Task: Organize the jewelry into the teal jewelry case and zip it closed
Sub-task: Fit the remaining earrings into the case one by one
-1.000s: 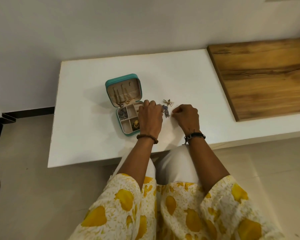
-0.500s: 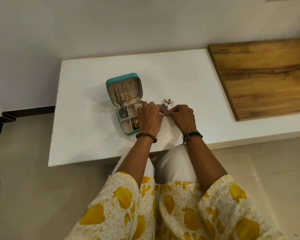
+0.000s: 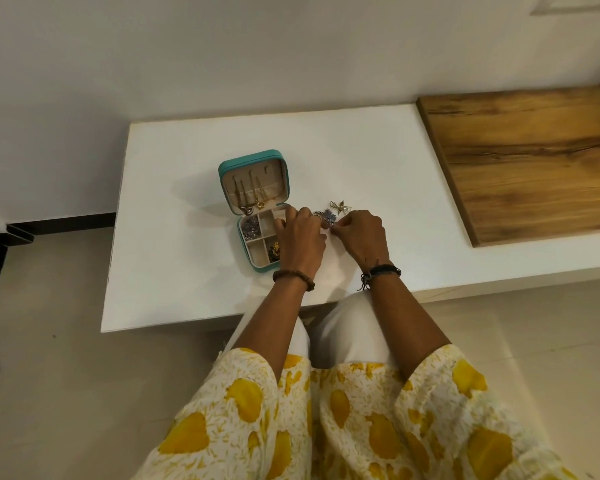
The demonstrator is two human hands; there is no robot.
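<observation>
The counter [image 3: 187, 209] lies bare left of and behind the open case [image 3: 257, 206]. On its right, both hands crowd the loose jewelry [image 3: 326, 215]; a wooden board [image 3: 527, 161] bounds the far right.

Teal jewelry case [image 3: 253, 216], square with rounded corners, lying open; lid [image 3: 253, 183] tilted back, beige lining facing up, thin chains with pendants [image 3: 257, 199] hanging inside. Base [image 3: 253, 242] split into beige compartments: purple-stone piece [image 3: 250, 227] in the far-left cell, dark gold piece [image 3: 276, 248] in a nearer right cell, partly hidden. Purple-blue jeweled piece [image 3: 327, 216] just right of the case. Small gold winged piece [image 3: 340, 206] beside it, slightly farther back.
</observation>
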